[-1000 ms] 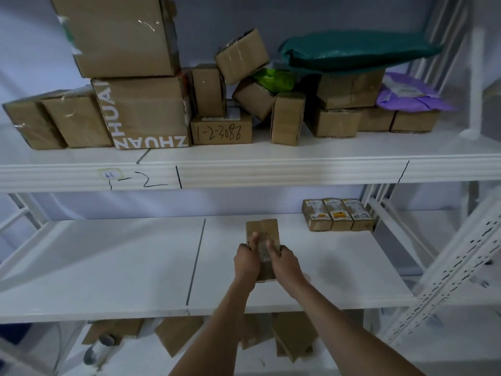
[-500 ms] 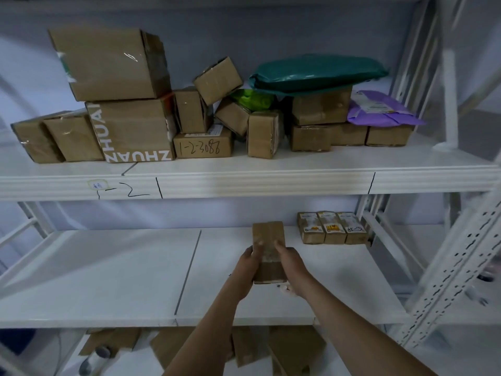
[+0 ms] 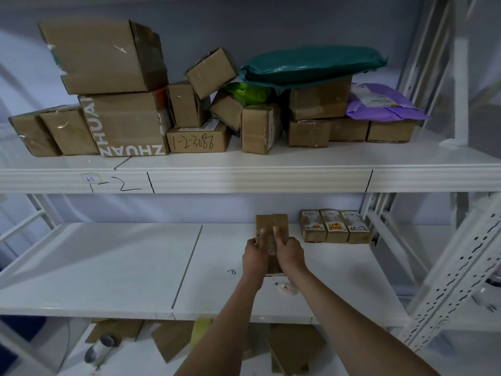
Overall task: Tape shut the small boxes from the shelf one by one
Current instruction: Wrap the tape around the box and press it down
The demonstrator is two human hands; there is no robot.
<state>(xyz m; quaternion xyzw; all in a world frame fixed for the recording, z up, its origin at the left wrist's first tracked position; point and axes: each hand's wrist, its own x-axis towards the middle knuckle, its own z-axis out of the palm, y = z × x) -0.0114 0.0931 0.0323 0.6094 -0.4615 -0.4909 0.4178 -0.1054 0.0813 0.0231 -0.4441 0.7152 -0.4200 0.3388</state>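
Head view: small box (image 3: 272,226) held over the middle shelf (image 3: 108,267), near its back. Left hand (image 3: 254,256) and right hand (image 3: 290,253) each grasp a side, thumbs pressed on the top face along a strip of clear tape. Three labelled boxes (image 3: 334,226) stand in a row just right of it. A pink cutter (image 3: 286,289) lies below the hands. Upper shelf (image 3: 244,180) carries stacked cartons and mailer bags.
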